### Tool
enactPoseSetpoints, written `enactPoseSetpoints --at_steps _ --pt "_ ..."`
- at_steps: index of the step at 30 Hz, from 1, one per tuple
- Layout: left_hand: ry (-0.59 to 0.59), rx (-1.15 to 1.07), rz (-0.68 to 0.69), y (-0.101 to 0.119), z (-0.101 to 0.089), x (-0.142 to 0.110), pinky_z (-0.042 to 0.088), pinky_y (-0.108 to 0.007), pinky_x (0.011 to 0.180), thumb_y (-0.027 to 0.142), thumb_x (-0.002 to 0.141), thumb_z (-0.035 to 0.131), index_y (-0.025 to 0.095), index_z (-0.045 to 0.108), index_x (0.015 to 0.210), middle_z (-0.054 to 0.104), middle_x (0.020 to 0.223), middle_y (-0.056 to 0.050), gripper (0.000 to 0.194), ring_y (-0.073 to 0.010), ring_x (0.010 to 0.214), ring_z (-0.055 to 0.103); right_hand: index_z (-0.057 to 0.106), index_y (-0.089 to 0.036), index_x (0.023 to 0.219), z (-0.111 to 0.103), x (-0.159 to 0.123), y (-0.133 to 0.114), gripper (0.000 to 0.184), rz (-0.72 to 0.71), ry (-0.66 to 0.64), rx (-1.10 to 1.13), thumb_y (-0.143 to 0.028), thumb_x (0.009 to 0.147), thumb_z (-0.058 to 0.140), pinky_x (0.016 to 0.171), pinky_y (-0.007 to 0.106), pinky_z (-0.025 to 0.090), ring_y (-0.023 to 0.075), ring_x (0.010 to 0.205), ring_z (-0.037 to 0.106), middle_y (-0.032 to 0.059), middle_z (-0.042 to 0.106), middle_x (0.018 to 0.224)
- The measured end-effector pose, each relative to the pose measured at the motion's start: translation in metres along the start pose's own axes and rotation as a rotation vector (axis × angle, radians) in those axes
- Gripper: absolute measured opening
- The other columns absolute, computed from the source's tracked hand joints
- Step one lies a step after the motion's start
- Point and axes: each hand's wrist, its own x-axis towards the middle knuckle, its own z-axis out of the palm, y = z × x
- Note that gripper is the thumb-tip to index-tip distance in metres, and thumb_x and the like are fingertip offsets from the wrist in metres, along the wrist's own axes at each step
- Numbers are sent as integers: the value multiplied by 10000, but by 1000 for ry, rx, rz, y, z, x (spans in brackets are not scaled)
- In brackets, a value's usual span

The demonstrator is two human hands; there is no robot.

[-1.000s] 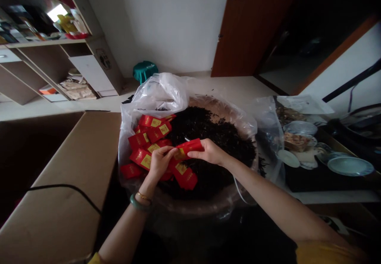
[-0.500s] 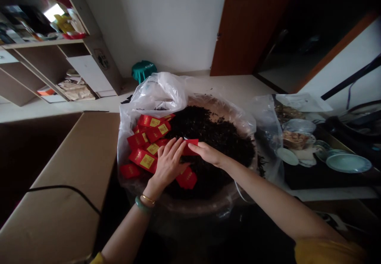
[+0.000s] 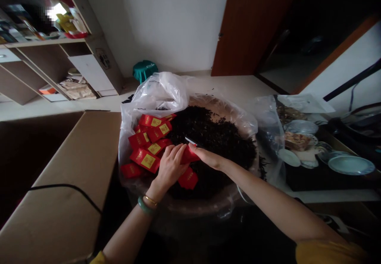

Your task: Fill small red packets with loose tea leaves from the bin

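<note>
My left hand [image 3: 172, 164] is wrapped over the left part of a red paper packet [image 3: 189, 156], fingers closed on it. From the other side my right hand [image 3: 209, 157] pinches the packet's right end. Several more red packets with yellow labels [image 3: 148, 161] lie heaped at the left, and one red packet [image 3: 188, 178] lies just below my hands. All of this is over dark, shredded dry leaves [image 3: 214, 131] that look like loose tea, in a round tub lined with clear plastic [image 3: 171, 91]. Beyond the packet a thin white strip [image 3: 191, 141] shows, its kind unclear.
An open cardboard box [image 3: 74, 168] stands at the left, a black cord [image 3: 65, 185] across its flap. Dishes, among them a pale oval plate [image 3: 351, 165], sit on a dark surface at the right. A green-covered bin [image 3: 145, 70] is by the wall.
My left hand went from pinching the packet's left end to lying over it with fingers spread, then closed round it. The packet has turned and its yellow label is now covered.
</note>
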Motion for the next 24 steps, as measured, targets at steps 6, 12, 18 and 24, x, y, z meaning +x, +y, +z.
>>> enactPoseSetpoints --at_steps 6,12,18,24 --pt "-59 32 -55 3 0 -1 518 -397 823 204 679 723 157 553 1198 667 1101 -100 548 -278 946 563 645 -159 1115 4 0 4 694 8 -36 86 -730 810 395 1101 419 294 204 1141 558 71 677 1106" --pt "-57 12 -140 -1 -2 1 526 -356 774 183 656 734 184 594 1140 694 1043 -68 504 -256 922 570 679 -153 1020 5 0 -4 706 -10 -39 32 -748 806 365 1085 404 307 197 1062 599 56 710 990" --pt "81 -22 -310 -17 -12 7 519 -349 797 201 664 725 198 634 1056 700 955 -54 402 -234 897 590 669 -151 751 -18 4 -10 576 -29 413 -29 -580 908 317 735 332 529 181 741 665 84 709 741" --pt "110 -48 -386 -28 -16 10 520 -343 790 248 669 726 196 642 1036 698 926 -52 381 -227 889 602 709 -181 831 -14 8 11 236 98 222 -843 -135 832 477 824 299 501 212 901 679 82 736 926"
